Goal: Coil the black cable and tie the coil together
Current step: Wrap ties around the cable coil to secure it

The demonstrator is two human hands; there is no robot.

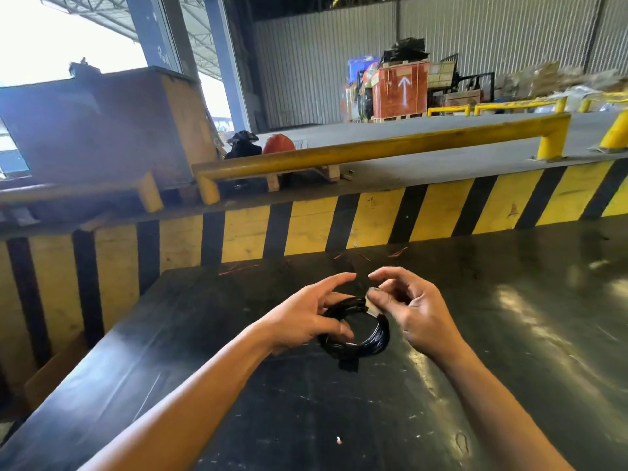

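The black cable (375, 338) is wound into a small round coil just above the black table (339, 419). A black connector end hangs from the coil's near side. My left hand (306, 317) grips the coil's left side, thumb over the loops, index finger stretched out above. My right hand (418, 311) is at the coil's upper right, thumb and fingers pinching a thin strand where it meets the loops. Whether that strand is a tie or the cable's own end, I cannot tell.
Beyond the table's far edge stands a yellow and black striped wall (373, 215) topped by a yellow guard rail (373, 147). Thin copper wire scraps (238, 268) lie near the table's far edge. A wooden crate (102, 127) stands back left, stacked boxes (401, 86) far behind.
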